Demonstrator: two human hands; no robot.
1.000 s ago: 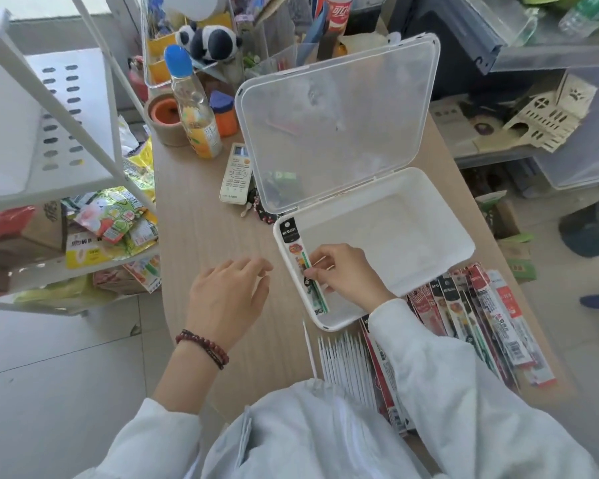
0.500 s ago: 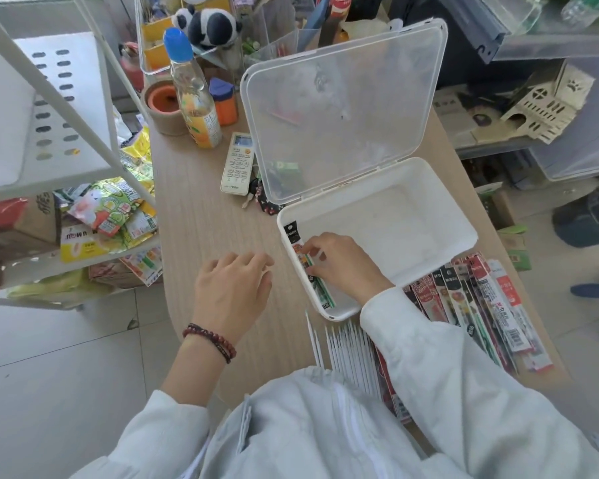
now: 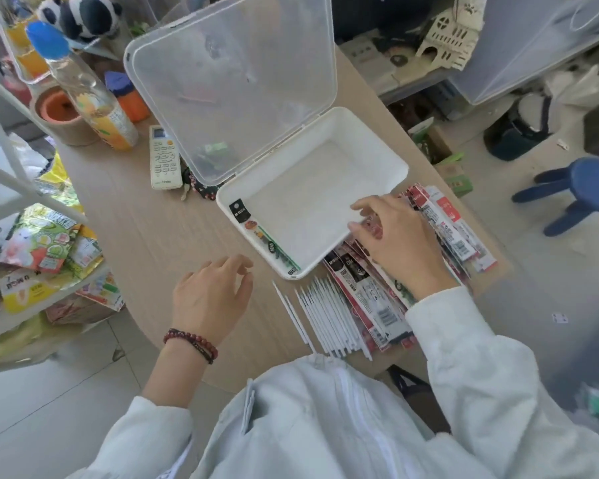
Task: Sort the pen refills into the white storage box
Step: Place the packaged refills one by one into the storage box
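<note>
The white storage box (image 3: pixel 400 171) stands open on the wooden table, its clear lid (image 3: pixel 232 81) tilted up at the back. One packaged pen refill (image 3: pixel 268 242) lies inside along the box's left wall. My right hand (image 3: pixel 400 247) rests on the pile of refill packs (image 3: pixel 453 233) right of the box, thumb and forefinger on either side of a red pack's end, not closed on it. My left hand (image 3: pixel 211 295) lies loosely curled on the table in front of the box and holds nothing. A row of loose white refills (image 3: pixel 329 319) lies near the front edge.
A remote control (image 3: pixel 165 159), a blue-capped bottle (image 3: pixel 94 98), a tape roll (image 3: pixel 59 115) and a panda toy (image 3: pixel 83 15) crowd the table's back left. A white rack with snack packets (image 3: pixel 45 243) stands at the left. A blue stool (image 3: pixel 581 191) is on the floor at the right.
My right hand let go of the refill pack in the box and moved right onto the pile of packs. The left hand stayed in place.
</note>
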